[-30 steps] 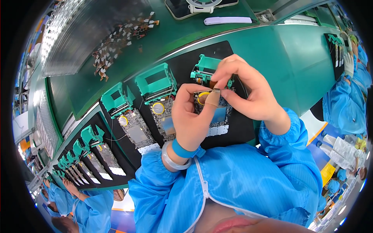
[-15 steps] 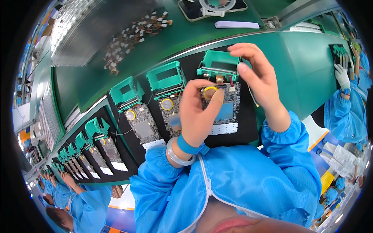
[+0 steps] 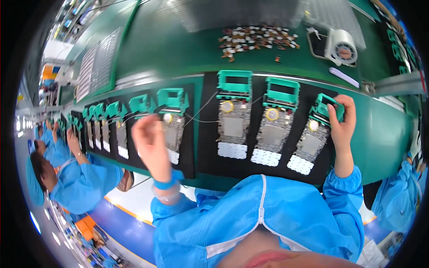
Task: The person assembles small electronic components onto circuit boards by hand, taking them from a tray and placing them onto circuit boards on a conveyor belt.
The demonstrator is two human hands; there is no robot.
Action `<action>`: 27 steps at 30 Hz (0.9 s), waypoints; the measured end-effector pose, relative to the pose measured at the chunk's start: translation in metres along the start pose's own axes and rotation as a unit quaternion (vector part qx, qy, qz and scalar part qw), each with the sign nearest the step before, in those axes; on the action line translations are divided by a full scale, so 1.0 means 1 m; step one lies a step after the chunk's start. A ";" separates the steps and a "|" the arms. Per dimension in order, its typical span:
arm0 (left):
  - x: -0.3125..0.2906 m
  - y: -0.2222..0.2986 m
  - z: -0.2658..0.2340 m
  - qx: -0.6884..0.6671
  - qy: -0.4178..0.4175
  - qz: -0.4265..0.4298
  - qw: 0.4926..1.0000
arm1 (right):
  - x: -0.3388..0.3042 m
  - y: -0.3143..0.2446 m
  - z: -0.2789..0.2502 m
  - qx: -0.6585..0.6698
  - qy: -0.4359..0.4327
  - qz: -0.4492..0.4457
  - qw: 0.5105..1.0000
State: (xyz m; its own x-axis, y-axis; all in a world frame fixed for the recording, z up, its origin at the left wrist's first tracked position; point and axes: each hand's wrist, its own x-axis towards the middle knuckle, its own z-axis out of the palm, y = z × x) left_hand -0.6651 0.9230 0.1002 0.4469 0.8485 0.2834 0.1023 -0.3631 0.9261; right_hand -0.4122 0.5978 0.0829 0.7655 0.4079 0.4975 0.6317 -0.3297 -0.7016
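Note:
My right hand (image 3: pixel 345 119) grips the right side of a green plastic frame (image 3: pixel 319 115), thumb on its front and fingers behind. The frame is at the top of the rightmost circuit board (image 3: pixel 311 144), which has a round yellow-rimmed part and a white perforated lower end. Two similar boards, a middle one (image 3: pixel 271 134) and a left one (image 3: pixel 233 127), lie on the same black mat (image 3: pixel 208 156). Smeared by motion, my left hand (image 3: pixel 149 140) is over the left edge of another board (image 3: pixel 177 129) on the neighbouring mat; its fingers are unclear.
Small brown-and-white parts (image 3: pixel 257 38) lie heaped on the green bench beyond. A white fan (image 3: pixel 343 49), a pale lilac bar (image 3: pixel 344 77) and clear trays (image 3: pixel 96 67) are around them. Thin wires (image 3: pixel 201 109) cross between mats. Co-workers (image 3: pixel 82 181) sit left and right.
The view has swung left. My left hand has left the rightmost board and moved left over the neighbouring mat. My right hand has closed on the rightmost green frame.

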 end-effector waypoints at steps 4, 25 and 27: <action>0.047 -0.099 -0.128 0.322 0.170 -0.015 0.931 | 0.012 -0.009 -0.004 -0.004 -0.020 -0.043 0.999; 0.097 -0.203 -0.229 0.302 0.023 -0.151 0.941 | -0.037 -0.020 -0.053 0.139 -0.081 0.348 0.924; 0.107 -0.163 -0.218 0.366 0.001 -0.082 0.927 | -0.040 -0.032 -0.048 0.120 -0.060 0.375 0.917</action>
State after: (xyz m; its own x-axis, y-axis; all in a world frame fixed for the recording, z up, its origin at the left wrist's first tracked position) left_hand -0.8282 1.1567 0.0337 0.3705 0.9160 0.1538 0.7451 -0.3920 0.5396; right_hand -0.4570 0.5509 0.1099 0.9457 0.2384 -0.2208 -0.1236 -0.3645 -0.9230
